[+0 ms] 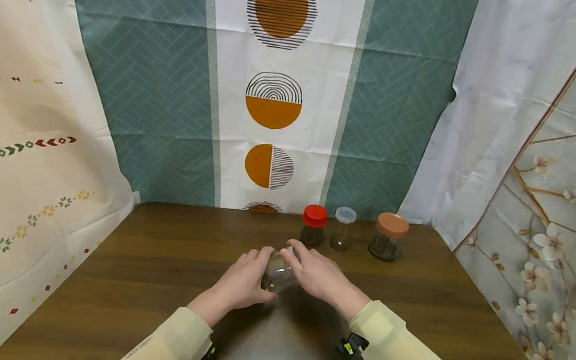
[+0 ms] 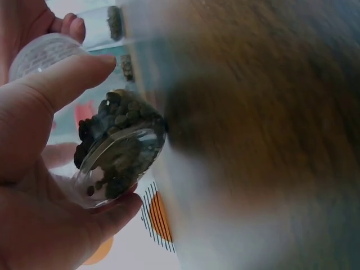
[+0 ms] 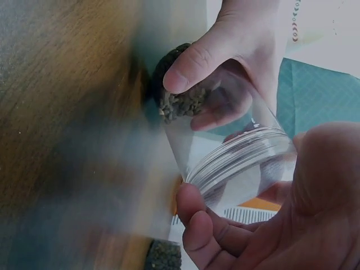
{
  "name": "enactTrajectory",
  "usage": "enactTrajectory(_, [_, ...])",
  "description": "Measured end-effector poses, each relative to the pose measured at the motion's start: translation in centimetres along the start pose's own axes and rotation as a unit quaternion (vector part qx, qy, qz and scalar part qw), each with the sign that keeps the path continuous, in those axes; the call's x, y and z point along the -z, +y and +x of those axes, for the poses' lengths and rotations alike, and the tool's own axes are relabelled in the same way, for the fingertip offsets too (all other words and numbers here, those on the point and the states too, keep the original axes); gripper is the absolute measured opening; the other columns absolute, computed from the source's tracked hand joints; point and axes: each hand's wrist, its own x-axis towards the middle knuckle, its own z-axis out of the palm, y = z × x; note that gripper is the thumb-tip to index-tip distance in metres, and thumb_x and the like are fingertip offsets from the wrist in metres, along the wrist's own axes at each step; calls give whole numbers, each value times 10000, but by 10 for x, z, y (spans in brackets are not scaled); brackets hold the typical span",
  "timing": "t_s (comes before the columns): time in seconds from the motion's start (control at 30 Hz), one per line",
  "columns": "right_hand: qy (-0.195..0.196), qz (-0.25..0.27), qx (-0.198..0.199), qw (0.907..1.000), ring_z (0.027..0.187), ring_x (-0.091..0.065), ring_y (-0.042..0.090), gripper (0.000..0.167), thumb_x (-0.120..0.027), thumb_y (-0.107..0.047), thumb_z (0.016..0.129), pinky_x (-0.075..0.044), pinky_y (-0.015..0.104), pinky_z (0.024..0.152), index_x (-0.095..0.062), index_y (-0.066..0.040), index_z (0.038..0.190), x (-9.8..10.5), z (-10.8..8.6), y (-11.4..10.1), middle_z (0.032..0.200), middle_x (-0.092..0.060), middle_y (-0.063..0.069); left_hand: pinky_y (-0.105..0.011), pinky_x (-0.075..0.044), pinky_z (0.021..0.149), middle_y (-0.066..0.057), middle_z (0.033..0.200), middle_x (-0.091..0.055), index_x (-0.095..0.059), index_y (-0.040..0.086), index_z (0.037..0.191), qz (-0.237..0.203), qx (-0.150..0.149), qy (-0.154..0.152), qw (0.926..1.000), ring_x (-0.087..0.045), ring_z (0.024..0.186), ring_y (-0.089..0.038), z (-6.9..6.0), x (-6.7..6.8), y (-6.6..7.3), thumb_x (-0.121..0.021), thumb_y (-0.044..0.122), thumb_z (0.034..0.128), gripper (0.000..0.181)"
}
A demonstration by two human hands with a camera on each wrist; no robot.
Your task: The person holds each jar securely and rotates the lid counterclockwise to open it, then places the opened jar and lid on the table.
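Note:
A clear jar (image 1: 277, 272) with dark pellets in its bottom is held tilted above the table. My left hand (image 1: 244, 279) grips its lower body, thumb on one side and fingers on the other, as the left wrist view shows beside the pellets (image 2: 121, 121). At the other end my right hand (image 1: 322, 274) has its fingers and thumb round the clear threaded rim or lid (image 3: 242, 163); which of the two cannot be told. In the right wrist view the pellets (image 3: 183, 104) lie at the end away from my right hand.
Behind the hands stand a red-lidded jar (image 1: 314, 225), a slim jar with a pale lid (image 1: 342, 229) and a wider jar with an orange-brown lid (image 1: 389, 236). The wooden table (image 1: 169, 249) ends at a patterned curtain (image 1: 166, 106). Fabric hangs along both sides.

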Motion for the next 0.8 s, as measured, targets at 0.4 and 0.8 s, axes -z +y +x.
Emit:
enactTrajectory(0.4, [153,-271,89,9995,1333,-645,362,650,-343,-635,1157,-554,616,1014,-530,-206,1609,-1,3,-7,1494,-657,120,-575,-536,977,-216,1359,-600,-457,46,1537,-237,158,-223,9993,-593,1211,-393,-4,5,0,-1000,334,831,936])
enactTrajectory(0.8, [126,-284,68,9995,1325,-645,362,614,-364,-593,1171,-549,608,1023,-533,-198,1610,0,-2,-8,1481,-659,137,-555,-547,939,-187,1291,-609,-472,53,1513,-116,100,-205,9997,-594,1149,-367,-6,3,2,-1003,338,820,919])
